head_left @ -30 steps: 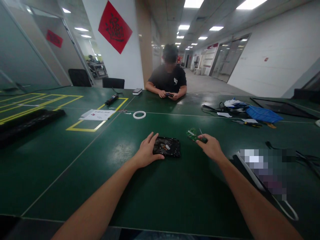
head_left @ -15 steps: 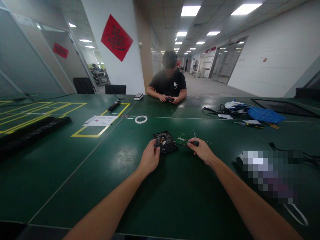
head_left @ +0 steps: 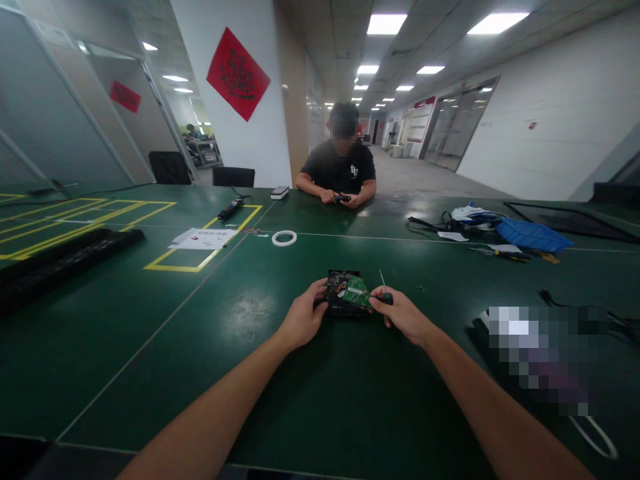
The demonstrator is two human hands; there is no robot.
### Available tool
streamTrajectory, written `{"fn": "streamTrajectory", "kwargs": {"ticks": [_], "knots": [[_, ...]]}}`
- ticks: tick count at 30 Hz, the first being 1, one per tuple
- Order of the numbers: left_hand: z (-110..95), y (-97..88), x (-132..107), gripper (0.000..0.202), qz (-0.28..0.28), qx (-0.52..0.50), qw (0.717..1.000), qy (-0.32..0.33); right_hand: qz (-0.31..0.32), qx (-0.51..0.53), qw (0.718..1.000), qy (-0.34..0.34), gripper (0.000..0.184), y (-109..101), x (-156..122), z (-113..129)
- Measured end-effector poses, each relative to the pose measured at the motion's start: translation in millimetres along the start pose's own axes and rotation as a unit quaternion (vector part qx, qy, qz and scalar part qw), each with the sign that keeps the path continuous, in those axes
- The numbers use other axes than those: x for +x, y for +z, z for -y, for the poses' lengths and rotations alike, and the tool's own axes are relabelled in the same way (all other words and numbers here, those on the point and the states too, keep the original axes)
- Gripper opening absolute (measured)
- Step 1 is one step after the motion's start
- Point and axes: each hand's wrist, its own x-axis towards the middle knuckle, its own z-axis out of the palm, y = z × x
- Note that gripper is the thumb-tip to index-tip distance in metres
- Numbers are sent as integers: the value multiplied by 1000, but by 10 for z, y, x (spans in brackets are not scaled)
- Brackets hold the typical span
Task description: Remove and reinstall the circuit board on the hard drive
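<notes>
A black hard drive (head_left: 339, 301) lies on the green table (head_left: 310, 387) in front of me. My left hand (head_left: 305, 318) grips its left edge with curled fingers. A green circuit board (head_left: 356, 291) rests tilted over the drive's right part. My right hand (head_left: 403, 313) pinches that board's edge and also holds a small green-handled screwdriver (head_left: 385, 291), whose thin shaft points up and away.
A person sits across the table holding a small dark object (head_left: 343, 198). A white tape ring (head_left: 284, 238), a paper sheet (head_left: 203, 237) in a yellow taped box, a black tray (head_left: 60, 257) at left, blue cloth and cables (head_left: 520, 232) at right, a blurred item (head_left: 545, 347) near my right arm.
The green board has moved from the table right of the drive onto the drive. The drive has turned under my left hand, and both hands have come closer together.
</notes>
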Motion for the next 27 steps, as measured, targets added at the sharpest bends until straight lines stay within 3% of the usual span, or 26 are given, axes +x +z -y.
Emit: {"fn": "streamTrajectory", "kwargs": {"ticks": [7,12,18,21,27], "knots": [[-79,-11,-63,25,-52,68,996,-1,-4,-39,999,-26,36,96,-53,125],[-153,-10,-93,30,-18,63,998,11,-30,-62,997,-30,35,217,-70,204],[-252,-18,-138,53,22,99,995,17,-10,-88,996,-12,42,251,-122,253],[-222,0,-119,44,22,110,993,22,-3,-158,987,-17,51,223,-171,261],[-170,8,-111,34,22,115,993,35,-29,-298,949,-100,37,165,-175,217]]}}
